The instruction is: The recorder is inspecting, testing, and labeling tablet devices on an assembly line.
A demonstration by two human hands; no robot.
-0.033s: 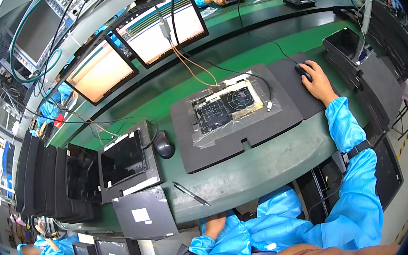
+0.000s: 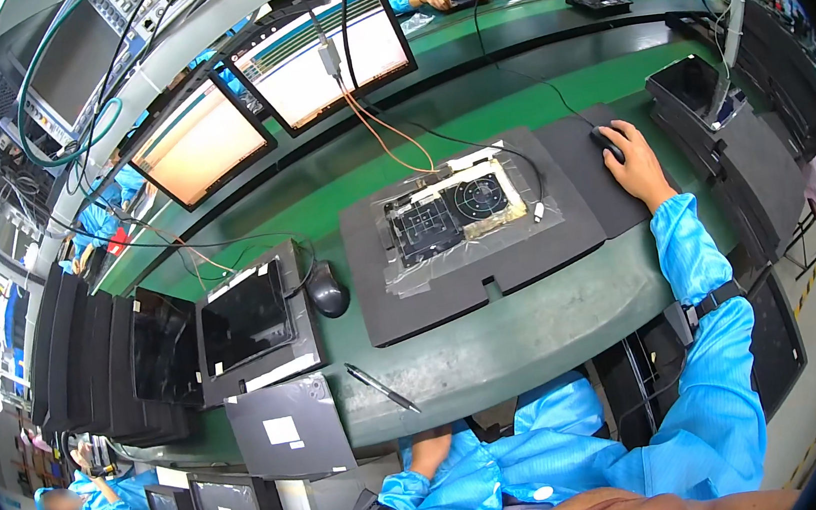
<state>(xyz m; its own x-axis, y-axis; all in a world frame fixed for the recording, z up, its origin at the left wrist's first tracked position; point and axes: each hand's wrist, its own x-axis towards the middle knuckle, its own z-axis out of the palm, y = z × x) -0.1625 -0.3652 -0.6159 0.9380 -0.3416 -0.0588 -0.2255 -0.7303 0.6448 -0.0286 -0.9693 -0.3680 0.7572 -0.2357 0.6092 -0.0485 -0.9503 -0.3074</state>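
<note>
My right hand [image 2: 635,164] rests over a black computer mouse [image 2: 607,144] on a dark mat at the right of the green bench, its fingers curved round it. Down by my lap, my left hand [image 2: 432,451] reaches under the bench's front edge, and its fingers are hidden. Between the monitors and me lies a dark foam pad [image 2: 530,261]. Taped onto it is a black panel fixture [image 2: 428,230] with a round target pattern [image 2: 479,198], joined to orange and black cables. A second black mouse [image 2: 329,290] sits left of the pad, touched by neither hand.
Two lit monitors [image 2: 325,58] stand at the back. Left are a black screen panel [image 2: 246,319], a stack of dark trays [image 2: 88,357] and a grey sheet [image 2: 290,430] overhanging the edge. A pen [image 2: 383,389] lies near the front. More trays [image 2: 750,161] are stacked right. Co-workers sit opposite.
</note>
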